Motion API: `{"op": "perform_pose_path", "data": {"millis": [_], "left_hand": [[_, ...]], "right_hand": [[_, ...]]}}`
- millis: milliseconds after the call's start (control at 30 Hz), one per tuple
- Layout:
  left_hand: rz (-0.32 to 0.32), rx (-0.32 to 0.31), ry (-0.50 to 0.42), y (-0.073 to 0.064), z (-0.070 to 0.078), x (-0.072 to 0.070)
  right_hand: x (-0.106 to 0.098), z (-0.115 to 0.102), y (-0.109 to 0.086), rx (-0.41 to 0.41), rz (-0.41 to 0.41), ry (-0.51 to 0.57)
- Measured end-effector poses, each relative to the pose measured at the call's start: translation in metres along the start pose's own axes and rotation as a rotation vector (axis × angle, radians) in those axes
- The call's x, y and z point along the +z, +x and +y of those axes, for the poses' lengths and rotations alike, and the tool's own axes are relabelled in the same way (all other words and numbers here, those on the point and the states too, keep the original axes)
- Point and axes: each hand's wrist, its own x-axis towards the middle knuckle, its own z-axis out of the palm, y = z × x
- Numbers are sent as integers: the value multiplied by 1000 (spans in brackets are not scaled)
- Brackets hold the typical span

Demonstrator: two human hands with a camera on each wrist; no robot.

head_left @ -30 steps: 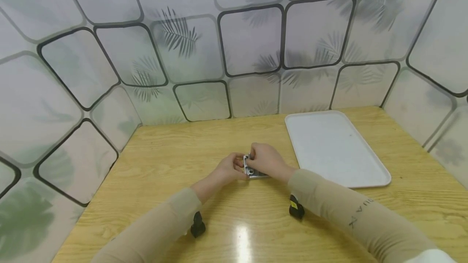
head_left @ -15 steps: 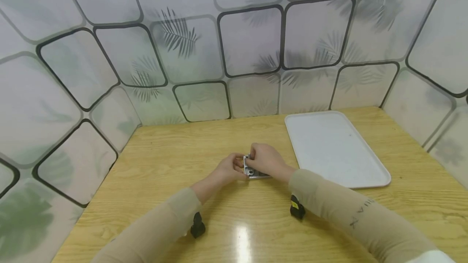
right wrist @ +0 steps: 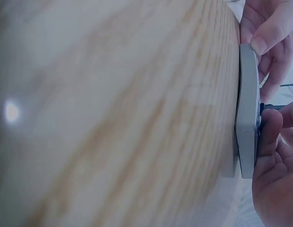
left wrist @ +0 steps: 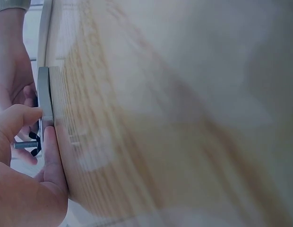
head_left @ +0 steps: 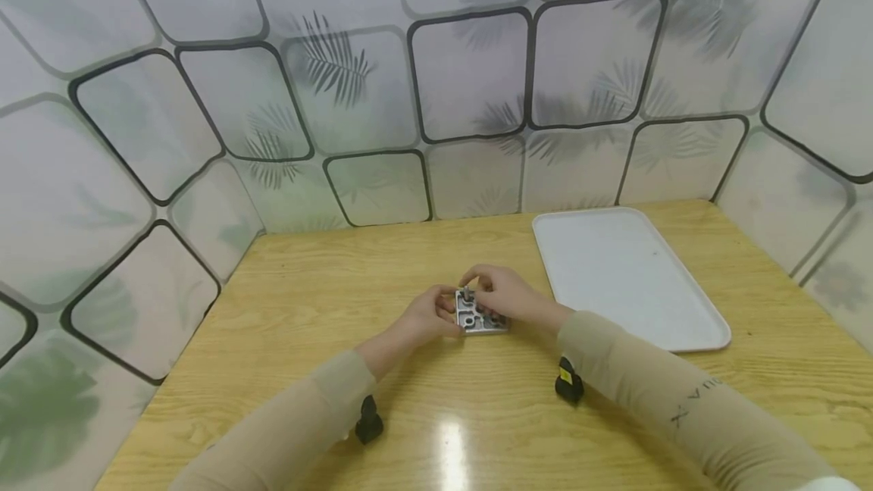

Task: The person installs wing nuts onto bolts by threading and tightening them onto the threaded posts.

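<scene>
A small silver metal plate (head_left: 483, 326) with holes and recesses lies low on the wooden table (head_left: 382, 264). My left hand (head_left: 431, 314) grips its left end, thumb on the near side and fingers at the far side. From the plate's far left corner a threaded bolt (left wrist: 26, 144) sticks up, with a dark wing nut (left wrist: 34, 152) at its base. My right hand (head_left: 508, 294) is over the right part of the plate, index finger and thumb parted beside the bolt. Its palm and fingers cover some of the plate.
A white tray (head_left: 627, 279) lies at the back right, close beyond the right forearm. Patterned wall panels (head_left: 470, 82) border the table at the back and sides. Black wrist straps (head_left: 568, 382) hang beneath both sleeves.
My right hand has shifted slightly right and its index finger and thumb have parted, uncovering the bolt and more of the plate. The left hand has kept its place.
</scene>
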Motion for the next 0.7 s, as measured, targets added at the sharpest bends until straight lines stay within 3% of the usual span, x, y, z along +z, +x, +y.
{"op": "perform_pose_path", "data": {"millis": [500, 700], "left_hand": [[-1, 3, 11, 0, 0, -1], [8, 0, 18, 2, -2, 0]], "right_hand": [[0, 1, 2, -3, -16, -66], [0, 2, 4, 10, -31, -45]]}}
